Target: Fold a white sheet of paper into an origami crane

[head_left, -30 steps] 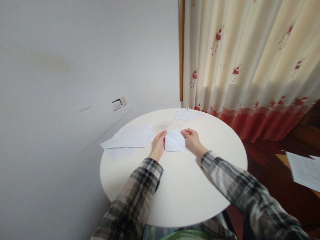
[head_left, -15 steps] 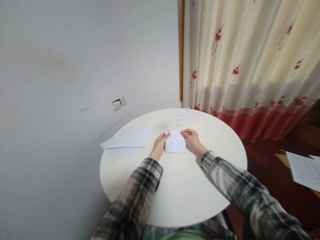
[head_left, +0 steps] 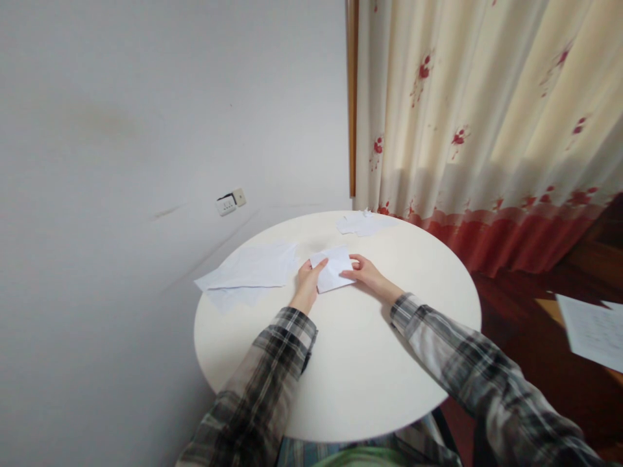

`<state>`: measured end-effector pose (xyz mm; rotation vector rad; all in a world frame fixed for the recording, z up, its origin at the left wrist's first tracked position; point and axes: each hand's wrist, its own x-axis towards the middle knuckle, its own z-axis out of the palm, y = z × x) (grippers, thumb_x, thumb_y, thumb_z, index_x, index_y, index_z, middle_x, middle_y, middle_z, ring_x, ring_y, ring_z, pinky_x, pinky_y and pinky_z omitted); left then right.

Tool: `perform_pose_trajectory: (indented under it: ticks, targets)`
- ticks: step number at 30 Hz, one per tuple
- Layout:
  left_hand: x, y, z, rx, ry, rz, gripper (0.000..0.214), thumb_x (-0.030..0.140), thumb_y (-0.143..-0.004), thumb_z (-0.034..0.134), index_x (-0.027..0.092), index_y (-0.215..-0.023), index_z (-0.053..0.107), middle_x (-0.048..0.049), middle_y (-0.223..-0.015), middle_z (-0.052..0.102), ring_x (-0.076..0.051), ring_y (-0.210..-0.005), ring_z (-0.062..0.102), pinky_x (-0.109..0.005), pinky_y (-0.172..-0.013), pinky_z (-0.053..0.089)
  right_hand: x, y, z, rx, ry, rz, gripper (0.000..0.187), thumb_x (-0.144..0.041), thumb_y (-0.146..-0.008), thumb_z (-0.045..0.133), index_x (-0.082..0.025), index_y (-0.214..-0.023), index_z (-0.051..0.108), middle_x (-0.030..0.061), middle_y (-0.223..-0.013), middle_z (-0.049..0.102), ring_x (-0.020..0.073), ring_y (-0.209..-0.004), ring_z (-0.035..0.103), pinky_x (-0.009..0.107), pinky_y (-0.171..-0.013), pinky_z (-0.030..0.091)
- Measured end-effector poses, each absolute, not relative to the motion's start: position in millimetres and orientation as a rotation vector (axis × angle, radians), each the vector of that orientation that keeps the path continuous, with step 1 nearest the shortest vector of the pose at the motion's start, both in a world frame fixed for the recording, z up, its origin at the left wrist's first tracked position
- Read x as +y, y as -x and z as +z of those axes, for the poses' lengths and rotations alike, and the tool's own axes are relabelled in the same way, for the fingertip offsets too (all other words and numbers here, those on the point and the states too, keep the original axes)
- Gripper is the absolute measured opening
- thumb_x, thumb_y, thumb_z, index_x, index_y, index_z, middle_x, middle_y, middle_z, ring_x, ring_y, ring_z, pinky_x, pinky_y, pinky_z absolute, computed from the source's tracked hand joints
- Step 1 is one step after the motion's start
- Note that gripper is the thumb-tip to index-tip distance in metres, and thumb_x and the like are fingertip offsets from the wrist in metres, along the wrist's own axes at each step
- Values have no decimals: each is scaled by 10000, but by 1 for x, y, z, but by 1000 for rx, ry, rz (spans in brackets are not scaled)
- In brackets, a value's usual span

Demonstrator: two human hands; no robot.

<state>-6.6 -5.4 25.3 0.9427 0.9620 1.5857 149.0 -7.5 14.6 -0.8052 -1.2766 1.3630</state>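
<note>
A small folded piece of white paper [head_left: 333,272] is held tilted above the middle of the round white table [head_left: 360,376]. My left hand [head_left: 308,280] grips its left side, thumb on top and the fingers beneath. At the paper's right edge, my right hand [head_left: 365,272] pinches it between thumb and fingers. The underside of the paper and the fingertips behind it are hidden.
Several larger white sheets [head_left: 253,266] lie at the table's left, reaching over its edge. Torn-looking white paper pieces [head_left: 365,224] sit at the far edge. A wall with a socket [head_left: 226,205] is behind on the left, a curtain [head_left: 467,130] on the right.
The folded paper has turned counterclockwise and shifted slightly left. My right hand has moved from its top right corner to lower on its right edge; my left hand keeps its grip.
</note>
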Motion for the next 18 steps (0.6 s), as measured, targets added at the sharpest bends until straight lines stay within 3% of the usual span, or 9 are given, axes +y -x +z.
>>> perform_pose_trajectory:
  ticks: [3,12,18]
  targets:
    - [-3,8,25,936,-869,1656,375,281,-529,742,128,-848,618,-93,-910,676,-202,-814,623,-309,-729,472,-7,-149,10,-1399,850,1336,568,-199,-450,754,-179,-970,527,-2,-721,659,130,-609,590,250,-572,453]
    - [0,12,19,896,-996,1479,352,275,-545,724,132,-852,625,-60,-848,677,-168,-753,609,-256,-681,442,3,-159,19,-1156,905,1000,236,-327,-540,660,-165,-687,572,-23,-570,558,100,-531,482,236,-538,365]
    - [-2,11,18,894,-1114,1399,362,298,-547,732,134,-851,626,-63,-843,676,-162,-722,600,-253,-653,433,4,-160,19,-1151,939,837,259,-427,-604,605,-180,-578,529,-28,-526,486,104,-530,433,239,-534,341]
